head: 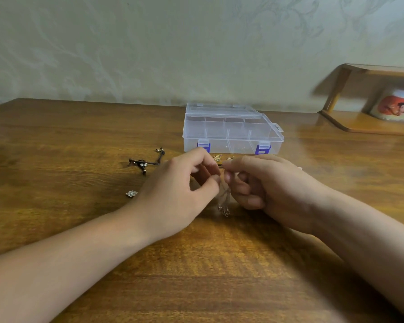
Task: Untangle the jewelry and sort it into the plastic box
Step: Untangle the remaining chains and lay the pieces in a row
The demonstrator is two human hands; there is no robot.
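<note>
left hand [180, 183] and right hand [264, 183] both pinch thin chain [223, 207] above table [56, 159], plastic box [231, 129] shut behind.

Wooden table [79, 141]; wooden shelf [369, 123] (far right) holding printed mug [395, 108].

Brown wood-grain table [68, 141] against a pale patterned wall. Directly on it: clear plastic compartment box [232, 130] with blue latches, lid shut, near the far edge; black beaded cord [147, 162] left of the box; small silver charm [131, 194] nearer; gold-coloured pieces [217, 157] just before the box; wooden shelf [369, 123] at far right.
</note>
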